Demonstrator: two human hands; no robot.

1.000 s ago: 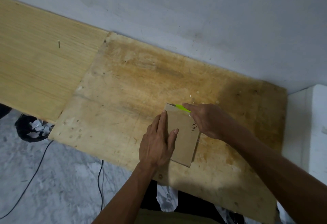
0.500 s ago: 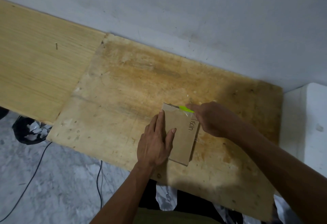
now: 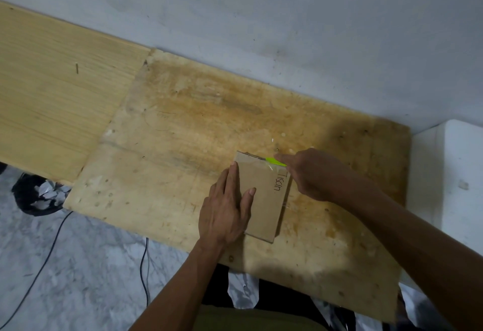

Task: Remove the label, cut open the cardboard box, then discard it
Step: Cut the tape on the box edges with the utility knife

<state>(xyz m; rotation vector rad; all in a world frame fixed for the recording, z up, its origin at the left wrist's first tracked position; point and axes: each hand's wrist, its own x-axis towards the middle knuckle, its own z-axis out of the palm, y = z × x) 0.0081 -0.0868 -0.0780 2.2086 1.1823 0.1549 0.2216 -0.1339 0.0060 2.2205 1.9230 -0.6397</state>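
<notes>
A small flat brown cardboard box (image 3: 266, 200) with handwriting on its top lies on a worn plywood board (image 3: 183, 126). My left hand (image 3: 224, 210) presses flat on the box's left half, fingers pointing away from me. My right hand (image 3: 311, 173) grips a bright green cutter (image 3: 274, 161), its tip at the box's far right corner, where clear tape shines. The blade itself is too small to make out.
A lighter wooden panel (image 3: 52, 95) adjoins the board on the left. A grey wall (image 3: 287, 30) runs behind. A white block (image 3: 454, 179) stands at the right. On the floor lie a black bag of crumpled paper (image 3: 39, 194) and a dark cable (image 3: 52, 247).
My right hand with the green cutter has shifted slightly right along the box's far edge. My left hand stays pressed on the box.
</notes>
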